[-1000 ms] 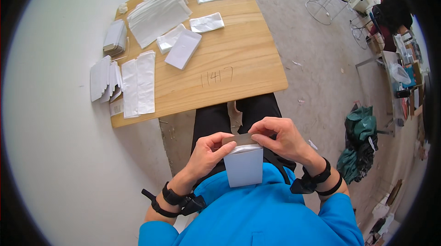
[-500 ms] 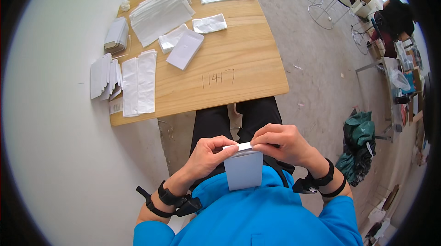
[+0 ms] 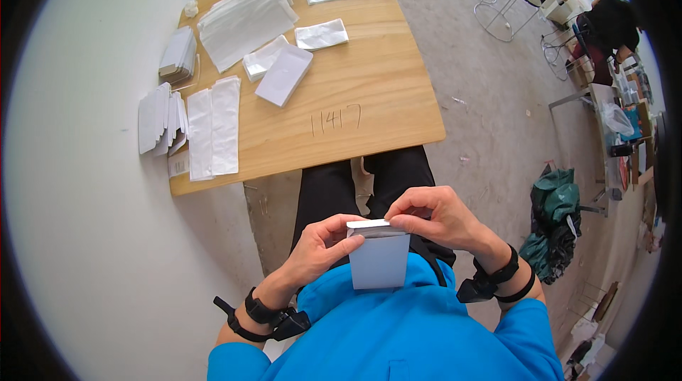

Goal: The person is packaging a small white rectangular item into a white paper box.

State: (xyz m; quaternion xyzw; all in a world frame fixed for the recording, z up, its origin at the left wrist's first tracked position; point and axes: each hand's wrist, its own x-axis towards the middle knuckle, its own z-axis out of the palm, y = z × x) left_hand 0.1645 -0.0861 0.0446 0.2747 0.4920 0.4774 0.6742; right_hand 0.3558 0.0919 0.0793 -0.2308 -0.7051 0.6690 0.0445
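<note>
A small white cardboard box [image 3: 379, 264] stands upright against my blue shirt, its top flap [image 3: 368, 224] raised and a dark slit showing beneath it. My left hand [image 3: 320, 247] grips the box's upper left corner between thumb and fingers. At the upper right, my right hand [image 3: 435, 216] pinches the edge of the flap. What lies inside the box is hidden. On the table beyond lies a closed white box [image 3: 284, 75], partly over a folded white plastic sleeve [image 3: 262, 61].
The wooden table [image 3: 376, 107] carries a stack of white sleeves [image 3: 245, 22], long sleeves [image 3: 214, 129] and flat white cartons [image 3: 162, 118]. A wall [image 3: 106, 168] runs along the left. Dark green bags [image 3: 554, 210] lie on the floor at right; a person [image 3: 607, 29] sits beyond.
The flap has opened up a little and the slit beneath it shows wider. My right hand has risen slightly, while my left thumb has slid down the box's corner.
</note>
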